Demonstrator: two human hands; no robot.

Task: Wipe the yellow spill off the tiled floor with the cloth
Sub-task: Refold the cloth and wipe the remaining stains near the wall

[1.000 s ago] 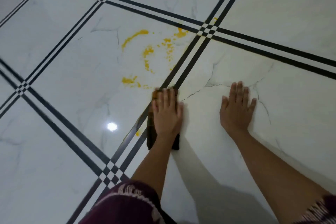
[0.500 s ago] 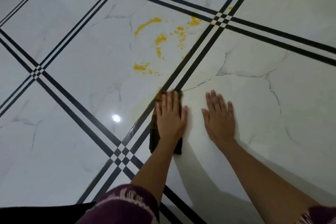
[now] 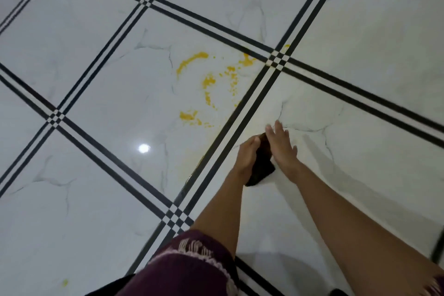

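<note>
left hand (image 3: pixel 247 158) grips the cloth (image 3: pixel 263 166), right hand (image 3: pixel 282 149) straight-fingered beside it; bunched up, it may smear the yellow spill (image 3: pixel 208 80) wider.

Short maroon sleeve (image 3: pixel 192 269), left arm, pale embroidered trim at hem; matching sleeve edge (image 3: pixel 436 286), right arm; left forearm (image 3: pixel 221 206), right forearm (image 3: pixel 348 218) bare.

Cloth (image 3: pixel 262 167) was largely hidden between the left hand (image 3: pixel 247 157) and right hand (image 3: pixel 282 149), both motion-blurred; whether the left fingers gripped it could not be told. Sleeve (image 3: pixel 192 269) and a dark object (image 3: pixel 338 292) were cut off at the view's lower edge.
</note>
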